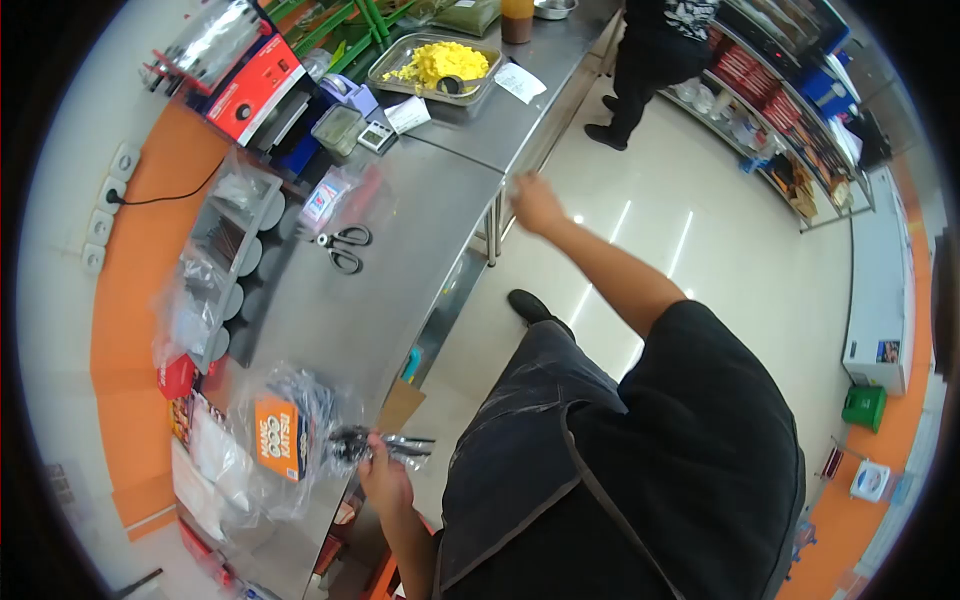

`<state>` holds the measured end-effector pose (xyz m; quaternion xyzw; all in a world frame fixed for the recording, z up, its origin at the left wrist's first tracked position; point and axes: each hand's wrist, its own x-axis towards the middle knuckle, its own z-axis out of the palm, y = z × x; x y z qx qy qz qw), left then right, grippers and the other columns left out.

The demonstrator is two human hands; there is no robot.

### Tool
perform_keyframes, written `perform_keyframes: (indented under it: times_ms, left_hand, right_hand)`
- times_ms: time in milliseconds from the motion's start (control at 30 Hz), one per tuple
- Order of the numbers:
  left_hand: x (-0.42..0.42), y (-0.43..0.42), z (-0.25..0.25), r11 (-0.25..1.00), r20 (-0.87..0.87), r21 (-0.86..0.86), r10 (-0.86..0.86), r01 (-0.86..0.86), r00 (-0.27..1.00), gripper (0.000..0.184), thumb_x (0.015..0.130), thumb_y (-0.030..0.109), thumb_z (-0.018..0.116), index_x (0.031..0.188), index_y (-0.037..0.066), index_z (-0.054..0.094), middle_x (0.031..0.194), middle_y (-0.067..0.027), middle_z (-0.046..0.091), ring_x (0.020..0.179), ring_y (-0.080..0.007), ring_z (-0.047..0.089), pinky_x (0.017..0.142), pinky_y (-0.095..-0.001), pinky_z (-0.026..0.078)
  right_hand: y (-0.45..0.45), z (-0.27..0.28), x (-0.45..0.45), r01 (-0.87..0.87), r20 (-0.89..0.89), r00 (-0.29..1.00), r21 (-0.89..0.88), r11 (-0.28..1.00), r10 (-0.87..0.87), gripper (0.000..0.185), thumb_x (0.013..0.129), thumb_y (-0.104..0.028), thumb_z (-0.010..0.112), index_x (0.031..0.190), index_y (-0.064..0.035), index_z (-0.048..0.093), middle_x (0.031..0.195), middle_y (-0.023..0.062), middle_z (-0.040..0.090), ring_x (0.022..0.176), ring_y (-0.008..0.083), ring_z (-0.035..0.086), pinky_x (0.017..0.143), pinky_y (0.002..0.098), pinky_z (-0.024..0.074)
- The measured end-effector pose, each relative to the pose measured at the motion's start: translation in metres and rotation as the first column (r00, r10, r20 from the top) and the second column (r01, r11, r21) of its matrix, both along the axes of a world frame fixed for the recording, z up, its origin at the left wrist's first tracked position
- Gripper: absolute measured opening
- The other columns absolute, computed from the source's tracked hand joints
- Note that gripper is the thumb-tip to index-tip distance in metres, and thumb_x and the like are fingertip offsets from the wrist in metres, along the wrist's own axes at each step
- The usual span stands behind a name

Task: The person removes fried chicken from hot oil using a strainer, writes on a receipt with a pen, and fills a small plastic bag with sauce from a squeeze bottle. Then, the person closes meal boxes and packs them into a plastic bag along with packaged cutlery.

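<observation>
My left hand (385, 478) is closed around a bundle of black plastic cutlery (350, 443) in clear wrappers, at the front edge of the steel counter. Right beside it lies a clear plastic bag (325, 410) with an orange "Mang Katsu" label (278, 440). My right hand (537, 203) is out past the counter edge, over the floor. Its fingers are curled in and slightly blurred, and nothing shows in them. Black-handled scissors (345, 248) lie on the steel counter (360, 320), near a small plastic packet (325, 200).
A grey organizer (235, 270) with cup-shaped holders runs along the wall, below a red cup sealing machine (250, 95). Farther along stand a tray of yellow food (445, 65) and a small timer (377, 137). Another person (655, 60) stands near the shelving (770, 105).
</observation>
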<state>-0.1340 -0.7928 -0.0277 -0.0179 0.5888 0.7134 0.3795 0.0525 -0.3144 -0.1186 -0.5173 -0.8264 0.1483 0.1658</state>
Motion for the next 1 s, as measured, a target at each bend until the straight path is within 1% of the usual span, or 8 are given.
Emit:
perform_keyframes:
  times_ms: [67,133,167,233,267,733,933,1000]
  left_hand:
    - [0.006,0.014,-0.003,0.990,-0.112,-0.078,0.113,-0.122,0.987,0.029,0.098,0.018,0.062,0.116,-0.004,0.059,0.115,-0.0129,0.062,0.106,-0.0200,0.060,0.095,-0.0368,0.047]
    - [0.016,0.035,-0.002,0.985,-0.076,-0.076,0.149,-0.155,0.986,0.030,0.098,0.019,0.061,0.117,-0.005,0.058,0.115,-0.0136,0.062,0.106,-0.0207,0.060,0.094,-0.0377,0.048]
    - [0.020,0.044,-0.001,0.984,-0.039,-0.056,0.169,-0.171,0.985,0.031,0.099,0.020,0.059,0.118,-0.005,0.057,0.116,-0.0144,0.062,0.106,-0.0214,0.060,0.094,-0.0387,0.049]
    - [0.026,0.059,-0.003,0.957,-0.002,-0.205,0.209,-0.205,0.978,0.032,0.100,0.020,0.058,0.120,-0.005,0.056,0.117,-0.0141,0.062,0.108,-0.0225,0.060,0.095,-0.0401,0.048]
    - [0.037,0.085,0.003,0.957,0.020,-0.163,0.245,-0.238,0.969,0.032,0.100,0.020,0.057,0.121,-0.005,0.055,0.118,-0.0138,0.062,0.108,-0.0229,0.060,0.096,-0.0400,0.048]
    - [0.053,0.239,0.032,0.950,0.061,-0.207,0.252,-0.235,0.966,0.032,0.099,0.021,0.058,0.121,-0.002,0.053,0.117,-0.0112,0.059,0.110,-0.0216,0.057,0.097,-0.0385,0.046]
    - [0.049,0.276,0.042,0.926,-0.012,-0.283,0.258,-0.251,0.966,0.031,0.099,0.023,0.060,0.118,0.000,0.055,0.113,-0.0089,0.060,0.106,-0.0191,0.057,0.095,-0.0374,0.046]
    - [0.050,0.288,0.048,0.932,-0.010,-0.272,0.244,-0.238,0.970,0.029,0.099,0.023,0.059,0.117,0.000,0.056,0.113,-0.0085,0.060,0.106,-0.0185,0.057,0.094,-0.0372,0.046]
  right_hand:
    - [0.091,-0.016,0.008,0.175,-0.031,0.985,0.149,0.973,-0.172,0.043,0.090,-0.024,0.061,0.130,-0.0086,0.054,0.135,0.0228,0.047,0.122,0.0400,0.047,0.099,0.0512,0.0435]
    - [0.152,-0.004,0.012,0.196,-0.048,0.980,0.157,0.968,-0.191,0.047,0.091,-0.026,0.059,0.136,-0.0142,0.051,0.138,0.0201,0.045,0.128,0.0378,0.042,0.101,0.0530,0.0388]
    - [0.174,0.003,0.013,0.190,-0.038,0.982,0.133,0.973,-0.186,0.047,0.091,-0.026,0.059,0.136,-0.0142,0.051,0.138,0.0201,0.045,0.128,0.0378,0.042,0.101,0.0530,0.0388]
    - [0.198,0.003,0.016,0.051,0.082,0.994,0.298,0.953,-0.079,0.048,0.093,-0.032,0.054,0.139,-0.0183,0.050,0.139,0.0184,0.045,0.129,0.0353,0.040,0.103,0.0543,0.0339]
    - [0.208,-0.003,0.019,-0.023,0.159,0.987,0.267,0.963,-0.020,0.048,0.094,-0.037,0.049,0.139,-0.0202,0.050,0.139,0.0178,0.044,0.129,0.0343,0.039,0.105,0.0566,0.0288]
    - [0.216,-0.005,0.023,-0.039,0.069,0.997,0.213,0.976,0.024,0.050,0.091,-0.038,0.051,0.136,-0.0177,0.052,0.136,0.0186,0.043,0.127,0.0364,0.038,0.101,0.0570,0.0282]
    - [0.225,0.017,0.021,-0.090,0.178,0.982,0.174,0.981,0.059,0.056,0.088,-0.040,0.054,0.142,-0.0231,0.048,0.135,0.0194,0.043,0.122,0.0361,0.041,0.100,0.0604,0.0280]
    - [0.231,0.028,0.017,-0.100,0.291,0.954,0.054,0.994,0.080,0.063,0.088,-0.042,0.054,0.148,-0.0262,0.041,0.137,0.0182,0.041,0.122,0.0360,0.041,0.101,0.0646,0.0257]
